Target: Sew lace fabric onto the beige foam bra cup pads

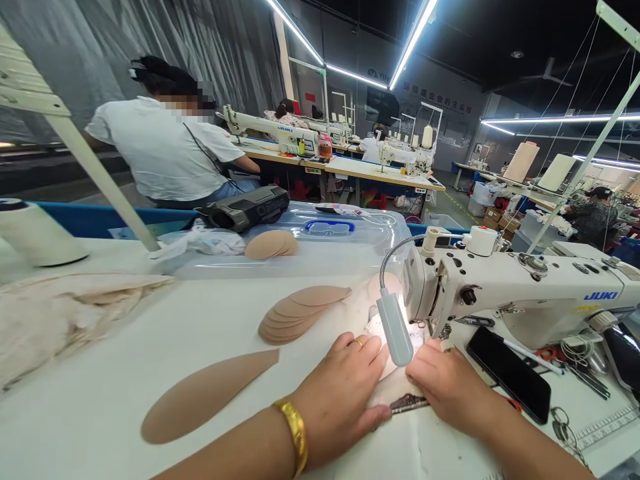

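Both hands are at the JUKI sewing machine (pixel 530 287), below its needle end. My left hand (pixel 345 383) lies palm down on pale fabric (pixel 390 377), its fingers on the cloth and its thumb stretched apart. To the right, my right hand (pixel 445 380) has its fingers closed together at the cloth's edge, close to the presser foot. A grey lamp head (pixel 395 327) on a bendy neck hides part of the cloth and the needle area. Left of my hands lie a single beige teardrop-shaped piece (pixel 205 400) and a fanned stack of beige pieces (pixel 295 317).
A black phone (pixel 510 373), scissors and small tools lie right of the machine. Behind stand a clear plastic box (pixel 345 233), round beige pieces (pixel 271 245) and a black device (pixel 245 207). A thread cone (pixel 37 233) is at left. Co-workers sit at machines beyond.
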`<state>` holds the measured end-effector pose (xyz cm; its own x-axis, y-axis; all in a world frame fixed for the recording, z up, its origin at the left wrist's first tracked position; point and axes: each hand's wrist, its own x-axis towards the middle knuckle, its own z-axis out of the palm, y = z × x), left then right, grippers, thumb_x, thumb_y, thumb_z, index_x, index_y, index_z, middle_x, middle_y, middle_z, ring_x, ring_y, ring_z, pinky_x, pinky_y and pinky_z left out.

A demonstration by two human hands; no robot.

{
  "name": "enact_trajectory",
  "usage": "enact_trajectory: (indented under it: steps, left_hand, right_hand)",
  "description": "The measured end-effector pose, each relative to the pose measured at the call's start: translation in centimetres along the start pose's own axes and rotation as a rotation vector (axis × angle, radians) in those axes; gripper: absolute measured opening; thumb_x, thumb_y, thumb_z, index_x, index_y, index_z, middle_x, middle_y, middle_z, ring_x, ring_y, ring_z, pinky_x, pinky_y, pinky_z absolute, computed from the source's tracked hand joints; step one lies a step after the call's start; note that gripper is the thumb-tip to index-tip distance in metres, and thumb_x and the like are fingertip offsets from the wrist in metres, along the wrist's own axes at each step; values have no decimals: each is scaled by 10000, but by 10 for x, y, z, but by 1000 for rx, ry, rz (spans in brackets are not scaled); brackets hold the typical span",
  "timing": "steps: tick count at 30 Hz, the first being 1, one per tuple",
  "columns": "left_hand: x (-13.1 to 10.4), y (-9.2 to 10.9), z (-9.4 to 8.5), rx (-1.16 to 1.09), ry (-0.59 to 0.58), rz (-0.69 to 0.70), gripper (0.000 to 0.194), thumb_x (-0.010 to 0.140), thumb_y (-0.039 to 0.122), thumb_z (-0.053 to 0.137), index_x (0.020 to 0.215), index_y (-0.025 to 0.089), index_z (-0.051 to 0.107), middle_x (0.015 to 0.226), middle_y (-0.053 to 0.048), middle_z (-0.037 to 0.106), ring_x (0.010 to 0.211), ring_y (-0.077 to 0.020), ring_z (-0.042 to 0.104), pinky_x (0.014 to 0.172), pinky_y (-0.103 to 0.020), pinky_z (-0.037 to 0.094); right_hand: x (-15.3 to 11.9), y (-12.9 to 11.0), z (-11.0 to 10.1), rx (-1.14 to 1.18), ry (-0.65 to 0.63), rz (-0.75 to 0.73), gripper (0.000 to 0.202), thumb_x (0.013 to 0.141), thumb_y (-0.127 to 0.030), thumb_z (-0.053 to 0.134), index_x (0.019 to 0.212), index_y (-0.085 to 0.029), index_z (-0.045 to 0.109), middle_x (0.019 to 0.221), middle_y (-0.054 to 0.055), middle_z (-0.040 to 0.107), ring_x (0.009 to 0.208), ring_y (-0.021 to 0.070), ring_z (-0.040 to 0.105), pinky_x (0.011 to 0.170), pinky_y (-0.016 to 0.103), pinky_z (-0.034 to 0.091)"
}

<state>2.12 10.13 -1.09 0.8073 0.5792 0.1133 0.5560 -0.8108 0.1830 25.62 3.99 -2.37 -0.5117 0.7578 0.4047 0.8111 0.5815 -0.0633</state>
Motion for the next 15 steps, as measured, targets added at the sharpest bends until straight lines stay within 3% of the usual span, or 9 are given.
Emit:
enact_trajectory:
  steps: [3, 5, 8, 10, 13, 15]
  left_hand:
    - [-4, -3, -2, -40, 19, 40, 231, 869, 359, 760, 1045, 242, 669, 1021, -61, 676, 905, -293, 591, 921, -499, 374]
    - [-3, -5, -3, -33, 36, 54, 62, 934, 263, 646, 990, 242, 661, 992, -64, 666, 894, -284, 580, 893, -485, 362]
    - [2, -3, -7, -49, 47, 74, 276, 1034, 220, 428, 904, 223, 672, 1000, -100, 666, 940, -313, 568, 855, -492, 345]
    - [6, -1, -11, -116, 45, 98, 399, 1081, 252, 331, 885, 217, 678, 1053, -108, 676, 1007, -331, 564, 873, -505, 340]
    - [7, 0, -15, -198, 14, 135, 475, 1106, 279, 265, 848, 211, 658, 1005, -78, 685, 969, -297, 582, 903, -495, 341]
    - [2, -5, -15, -196, 30, 163, 446, 1110, 395, 336, 865, 224, 668, 972, -57, 689, 921, -276, 591, 908, -470, 352]
  right_hand:
    - [-2, 7, -7, -46, 94, 49, 262, 1006, -59, 414, 876, -209, 585, 851, 54, 611, 806, 227, 501, 732, 328, 391]
    - [-3, 7, -16, 5, 103, 83, 248, 1034, -86, 404, 932, -202, 598, 882, 59, 626, 834, 230, 521, 775, 336, 417]
    - [0, 0, -21, 182, -24, 46, 90, 1081, -247, 561, 1021, -214, 619, 920, 24, 659, 855, 210, 573, 819, 326, 450]
    - [3, -5, -16, 232, -113, 23, 155, 1027, -349, 720, 1062, -225, 633, 996, 19, 687, 923, 212, 608, 836, 318, 464]
    - [6, -9, -5, 106, -162, 57, 105, 1017, -233, 692, 934, -210, 632, 970, 38, 680, 892, 220, 601, 750, 313, 450]
    - [5, -6, -5, 32, -142, 64, 151, 1013, -157, 614, 869, -202, 616, 901, 47, 661, 817, 218, 572, 689, 315, 429]
